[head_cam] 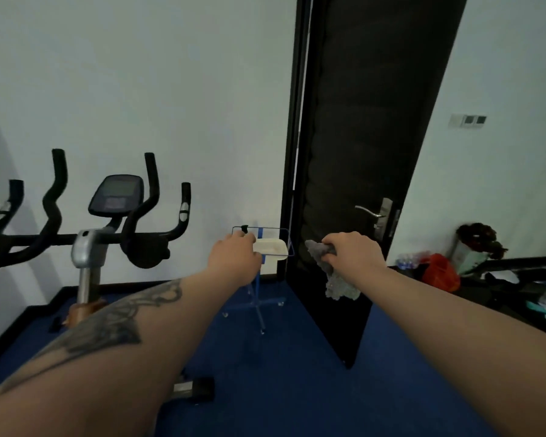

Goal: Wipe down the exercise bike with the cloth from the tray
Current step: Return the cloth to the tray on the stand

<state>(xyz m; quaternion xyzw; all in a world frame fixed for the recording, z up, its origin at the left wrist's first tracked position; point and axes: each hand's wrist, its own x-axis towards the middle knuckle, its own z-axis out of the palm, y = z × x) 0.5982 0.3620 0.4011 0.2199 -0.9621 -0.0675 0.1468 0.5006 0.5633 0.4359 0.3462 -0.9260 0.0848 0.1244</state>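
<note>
Both hands are busy: your right hand [353, 250] grips the crumpled grey cloth [331, 275], your left hand [234, 257] holds the white plastic tray [273, 247], so next swing toward the black exercise bike [108, 222] at nine o'clock.

The cloth [331, 272] looks nubbly, grey and soft. The tray [273, 247] is smooth white plastic on a thin metal stand [259, 298]. The bike [89, 228] has matt black grips and a brushed-metal stem. The floor [281, 373] is matt blue carpet.

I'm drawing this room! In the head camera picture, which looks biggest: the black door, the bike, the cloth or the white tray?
1. black door
2. bike
3. cloth and white tray look alike; the left hand hides part of the tray.
</note>
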